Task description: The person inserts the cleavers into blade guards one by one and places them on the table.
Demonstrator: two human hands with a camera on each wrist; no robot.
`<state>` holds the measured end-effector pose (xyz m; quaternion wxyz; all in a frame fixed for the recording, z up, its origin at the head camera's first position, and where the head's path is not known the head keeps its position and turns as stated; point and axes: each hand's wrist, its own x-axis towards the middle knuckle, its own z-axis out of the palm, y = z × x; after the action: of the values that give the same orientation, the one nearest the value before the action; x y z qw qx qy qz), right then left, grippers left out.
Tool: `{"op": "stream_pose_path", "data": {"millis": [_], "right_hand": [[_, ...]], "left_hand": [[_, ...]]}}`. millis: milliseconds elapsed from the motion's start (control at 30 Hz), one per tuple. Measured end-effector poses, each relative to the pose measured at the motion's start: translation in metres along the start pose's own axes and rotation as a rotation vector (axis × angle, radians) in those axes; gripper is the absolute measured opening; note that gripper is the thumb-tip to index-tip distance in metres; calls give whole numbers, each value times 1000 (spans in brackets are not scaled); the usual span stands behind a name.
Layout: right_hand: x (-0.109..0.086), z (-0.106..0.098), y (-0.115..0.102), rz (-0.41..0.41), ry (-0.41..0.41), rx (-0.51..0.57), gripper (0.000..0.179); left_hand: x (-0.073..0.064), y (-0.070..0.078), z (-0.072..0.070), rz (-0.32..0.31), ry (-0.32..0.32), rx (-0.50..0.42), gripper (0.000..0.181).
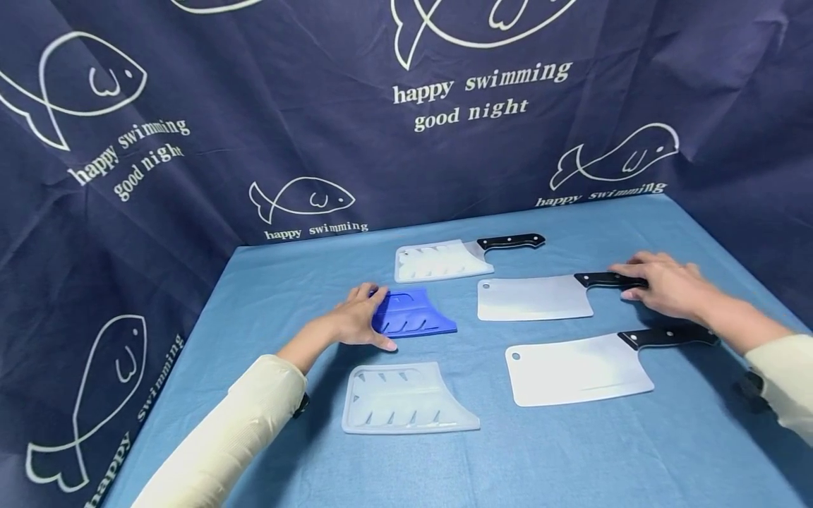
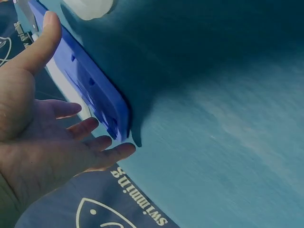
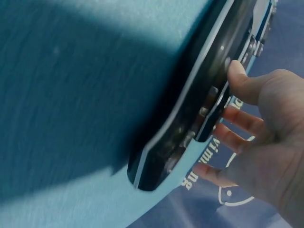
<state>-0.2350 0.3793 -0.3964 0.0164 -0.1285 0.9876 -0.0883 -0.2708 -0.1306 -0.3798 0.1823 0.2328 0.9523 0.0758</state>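
In the head view, my left hand (image 1: 360, 319) is spread around the left end of a blue blade guard (image 1: 413, 314). The left wrist view shows its thumb beside one long edge of the guard (image 2: 90, 80) and loosely bent fingers near the other side and the end. My right hand (image 1: 667, 283) straddles the black handle of the middle cleaver (image 1: 533, 298), thumb on the near side, fingers on the far side. From the right wrist, those fingers look loose beside the handle (image 3: 213, 111), partly hidden behind the nearer cleaver's handle (image 3: 190, 104).
Nearer lies another bare cleaver (image 1: 578, 370), its black handle beneath my right forearm. A translucent white blade guard (image 1: 406, 398) is in front of the blue one. Farther back, a cleaver with a black handle (image 1: 511, 241) sits in a white guard (image 1: 438, 261). Dark blue printed cloth (image 1: 317, 106) hangs behind the table.
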Motion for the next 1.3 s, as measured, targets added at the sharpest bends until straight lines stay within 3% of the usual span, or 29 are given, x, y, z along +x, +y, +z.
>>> {"op": "stream_pose_path", "data": {"millis": [300, 500, 600, 833, 1133, 1300], "right_hand": [[11, 12, -8, -45, 72, -5, 45], [11, 16, -6, -74, 128, -19, 38], [11, 16, -6, -81, 132, -23, 43], [10, 18, -7, -79, 148, -18, 46], [2, 10, -14, -48, 294, 38, 57], [-4, 0, -22, -14, 391, 78, 55]], "left_hand": [[14, 9, -3, 1, -37, 56, 112], [15, 8, -3, -6, -27, 75, 110], [15, 5, -2, -2, -11, 82, 110], [16, 0, 1, 28, 53, 67, 110], [14, -1, 3, 35, 121, 15, 112], [13, 3, -2, 62, 235, 36, 112]]}}
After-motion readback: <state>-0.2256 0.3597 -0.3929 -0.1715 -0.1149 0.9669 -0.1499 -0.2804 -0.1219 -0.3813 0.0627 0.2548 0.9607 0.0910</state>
